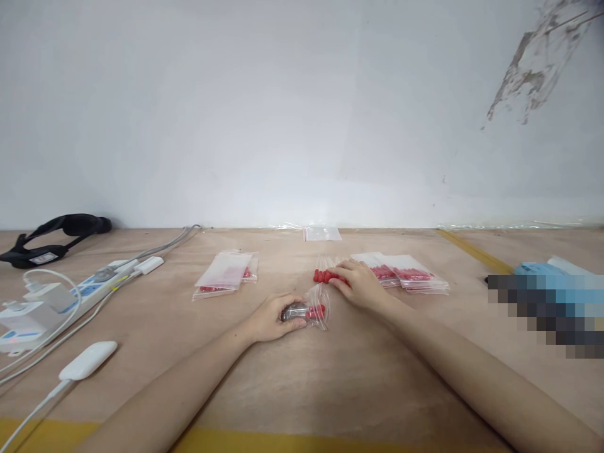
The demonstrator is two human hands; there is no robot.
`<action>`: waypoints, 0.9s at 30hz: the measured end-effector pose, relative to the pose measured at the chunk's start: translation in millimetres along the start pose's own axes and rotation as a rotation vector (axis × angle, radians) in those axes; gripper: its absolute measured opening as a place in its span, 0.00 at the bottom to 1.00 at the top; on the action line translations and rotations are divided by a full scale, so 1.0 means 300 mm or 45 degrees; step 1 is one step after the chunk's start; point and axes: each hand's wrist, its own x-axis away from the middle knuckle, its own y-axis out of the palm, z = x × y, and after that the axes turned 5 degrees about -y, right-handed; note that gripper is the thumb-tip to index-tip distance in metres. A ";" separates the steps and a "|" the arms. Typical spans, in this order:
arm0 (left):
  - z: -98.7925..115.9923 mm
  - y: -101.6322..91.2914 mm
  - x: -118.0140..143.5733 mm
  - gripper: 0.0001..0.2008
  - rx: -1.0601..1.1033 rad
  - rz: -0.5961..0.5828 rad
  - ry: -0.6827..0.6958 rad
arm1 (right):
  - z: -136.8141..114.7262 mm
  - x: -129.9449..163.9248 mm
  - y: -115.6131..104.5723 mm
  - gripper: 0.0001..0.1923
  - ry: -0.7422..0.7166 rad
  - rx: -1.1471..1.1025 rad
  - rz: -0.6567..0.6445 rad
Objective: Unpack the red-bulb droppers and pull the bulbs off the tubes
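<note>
Red pieces (323, 275) sit pinched in the right hand's (362, 284) fingers, probably to stay lined up; left hand (272, 318) grips a clear packet (319, 319), steadying it I guess.

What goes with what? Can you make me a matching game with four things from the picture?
Things:
1. Left hand
2. Right hand
3. White power strip
4. Black looped device

Places and states:
A. Lying at the far left, near the wall
B. Touching the upper row of red pieces
C. White chargers plugged in
D. Gripping a clear plastic packet

Right pairs: 1-D, 2-B, 3-C, 4-A
</note>
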 end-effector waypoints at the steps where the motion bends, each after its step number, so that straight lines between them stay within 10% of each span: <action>1: 0.002 -0.001 0.000 0.18 0.004 -0.001 -0.005 | -0.015 0.010 -0.012 0.11 0.045 -0.097 0.032; 9: 0.022 0.016 -0.003 0.17 0.007 -0.051 0.026 | -0.138 0.087 -0.028 0.08 -0.018 -0.648 -0.133; 27: 0.011 0.023 -0.009 0.24 -0.061 -0.102 0.101 | -0.136 0.083 -0.014 0.07 0.011 -0.725 -0.248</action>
